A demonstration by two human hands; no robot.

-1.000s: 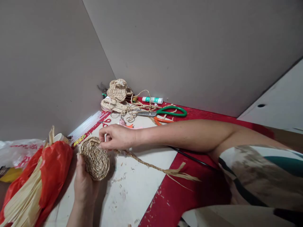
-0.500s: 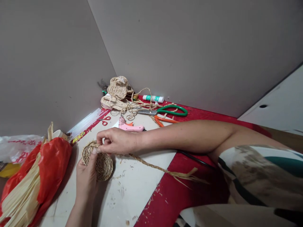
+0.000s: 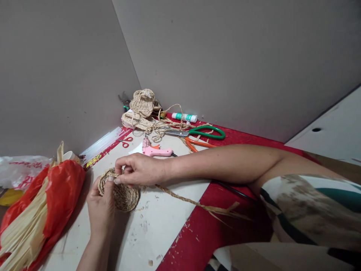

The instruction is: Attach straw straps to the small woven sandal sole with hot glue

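My left hand (image 3: 103, 201) is closed on the left side of a round coiled straw piece (image 3: 126, 197), its thumb pressing on the rim and its fingers behind. At the top edge of the coil, my right hand (image 3: 137, 169) pinches with thumb and forefinger beside the left thumb. What it grips looks like the braided straw cord (image 3: 180, 196), though the fingertips hide part of it. From under my right wrist the cord runs right, over the pale board, and ends in loose, frayed strands on the red cloth.
Beyond my right hand lie a pink glue gun (image 3: 158, 151), small red scissors (image 3: 125, 142), green-handled scissors (image 3: 207, 131) and an orange-handled tool (image 3: 199, 143). Woven straw pieces (image 3: 142, 103) and a glue stick (image 3: 184, 117) sit by the wall. A red bag (image 3: 66, 188) with husks (image 3: 25, 241) stands left.
The straw coil has tilted a little and shifted slightly right. My left hand has turned with it, and my right hand keeps its pinch at the rim. The view has moved slightly.
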